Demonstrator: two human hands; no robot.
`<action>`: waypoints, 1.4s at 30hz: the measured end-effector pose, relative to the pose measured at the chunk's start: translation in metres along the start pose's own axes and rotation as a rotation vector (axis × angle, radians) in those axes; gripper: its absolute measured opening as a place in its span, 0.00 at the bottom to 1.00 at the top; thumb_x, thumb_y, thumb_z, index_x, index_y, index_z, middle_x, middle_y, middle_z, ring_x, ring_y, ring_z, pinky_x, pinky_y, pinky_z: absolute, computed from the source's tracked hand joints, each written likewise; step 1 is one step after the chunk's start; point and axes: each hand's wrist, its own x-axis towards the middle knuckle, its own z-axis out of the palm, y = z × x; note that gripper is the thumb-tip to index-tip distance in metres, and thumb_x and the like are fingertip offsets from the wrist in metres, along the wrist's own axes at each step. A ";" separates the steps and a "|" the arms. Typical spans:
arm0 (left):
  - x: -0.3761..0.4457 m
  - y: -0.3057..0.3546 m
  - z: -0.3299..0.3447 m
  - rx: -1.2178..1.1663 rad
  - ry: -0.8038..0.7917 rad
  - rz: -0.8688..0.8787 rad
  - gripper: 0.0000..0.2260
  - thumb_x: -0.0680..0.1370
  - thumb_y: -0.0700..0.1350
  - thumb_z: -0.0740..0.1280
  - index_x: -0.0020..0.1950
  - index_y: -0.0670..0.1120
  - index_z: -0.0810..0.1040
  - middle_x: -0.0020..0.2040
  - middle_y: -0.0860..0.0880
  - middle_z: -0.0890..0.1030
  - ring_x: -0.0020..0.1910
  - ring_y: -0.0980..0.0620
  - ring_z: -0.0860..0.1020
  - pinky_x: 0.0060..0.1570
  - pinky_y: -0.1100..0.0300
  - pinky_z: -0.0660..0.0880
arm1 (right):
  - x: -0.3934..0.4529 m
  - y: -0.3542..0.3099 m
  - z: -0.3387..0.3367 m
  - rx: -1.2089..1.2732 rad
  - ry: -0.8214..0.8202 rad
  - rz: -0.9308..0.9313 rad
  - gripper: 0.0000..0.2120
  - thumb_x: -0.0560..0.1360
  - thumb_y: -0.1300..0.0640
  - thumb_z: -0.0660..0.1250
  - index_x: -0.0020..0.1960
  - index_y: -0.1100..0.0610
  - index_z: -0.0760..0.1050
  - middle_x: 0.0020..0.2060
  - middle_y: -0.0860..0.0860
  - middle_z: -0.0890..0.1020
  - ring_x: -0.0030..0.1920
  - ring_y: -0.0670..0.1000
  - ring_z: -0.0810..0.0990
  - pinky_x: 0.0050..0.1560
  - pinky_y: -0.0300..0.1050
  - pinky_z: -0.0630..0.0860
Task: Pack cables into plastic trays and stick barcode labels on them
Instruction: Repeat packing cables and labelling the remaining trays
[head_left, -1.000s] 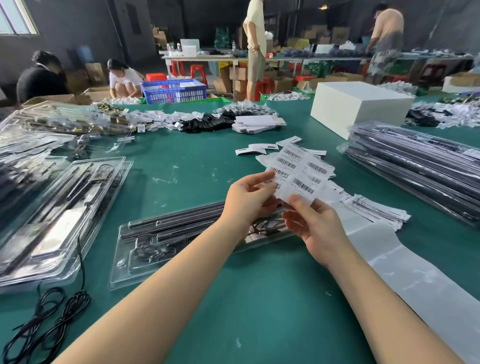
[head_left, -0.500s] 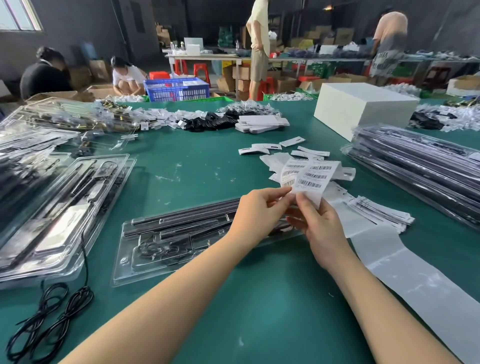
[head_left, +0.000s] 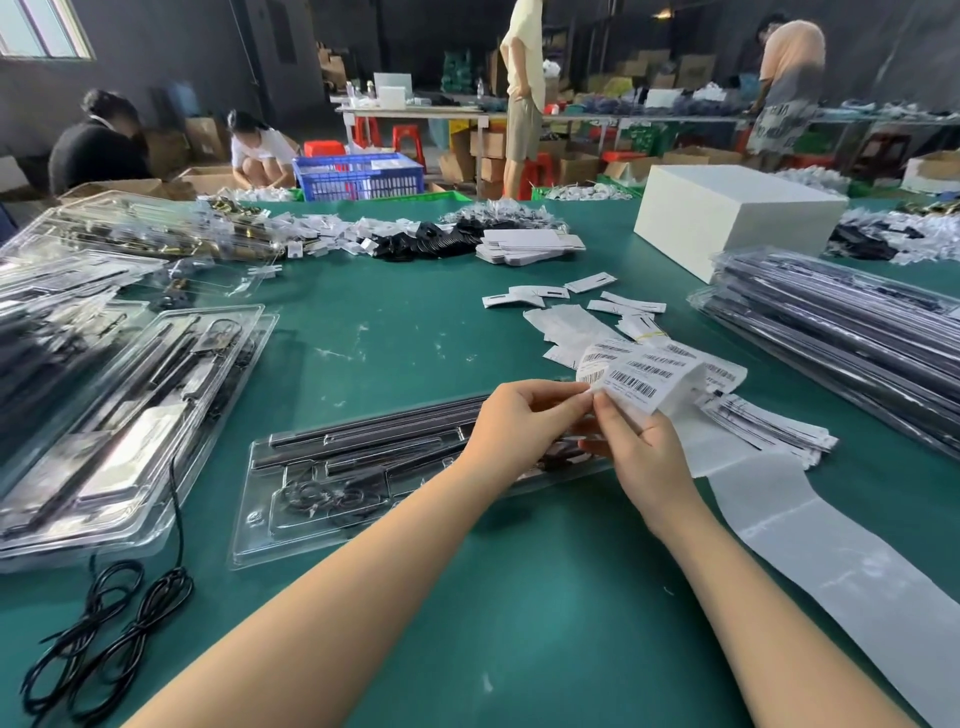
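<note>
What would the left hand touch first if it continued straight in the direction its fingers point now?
The left hand points rightward at the barcode label sheet, whose corner it already pinches, with the right hand just beyond. Depth is hard to judge.

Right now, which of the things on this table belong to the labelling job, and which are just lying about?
In the job: label sheet, pinched by left hand and right hand; tray below them; backing strip.

Lying about: white box; blue crate; loose cables; card stack.
</note>
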 end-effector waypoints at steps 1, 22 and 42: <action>0.000 -0.001 -0.001 0.027 0.013 0.014 0.10 0.74 0.51 0.73 0.54 0.50 0.84 0.46 0.54 0.85 0.48 0.58 0.83 0.54 0.58 0.78 | 0.000 -0.001 0.000 0.006 0.002 0.009 0.11 0.82 0.55 0.61 0.51 0.51 0.83 0.49 0.52 0.86 0.55 0.53 0.83 0.62 0.59 0.75; 0.001 -0.004 -0.003 0.301 0.149 0.148 0.10 0.75 0.51 0.64 0.38 0.52 0.83 0.29 0.56 0.81 0.25 0.62 0.73 0.27 0.70 0.67 | -0.006 -0.012 0.002 -0.105 -0.093 -0.016 0.15 0.82 0.55 0.60 0.44 0.48 0.85 0.41 0.48 0.86 0.46 0.46 0.84 0.50 0.39 0.79; -0.062 -0.036 -0.131 0.338 0.468 0.113 0.07 0.79 0.48 0.66 0.42 0.51 0.80 0.35 0.55 0.83 0.34 0.60 0.80 0.37 0.69 0.74 | -0.008 -0.035 -0.041 -0.511 0.933 -0.275 0.30 0.70 0.54 0.70 0.67 0.60 0.61 0.62 0.60 0.63 0.58 0.43 0.66 0.57 0.40 0.69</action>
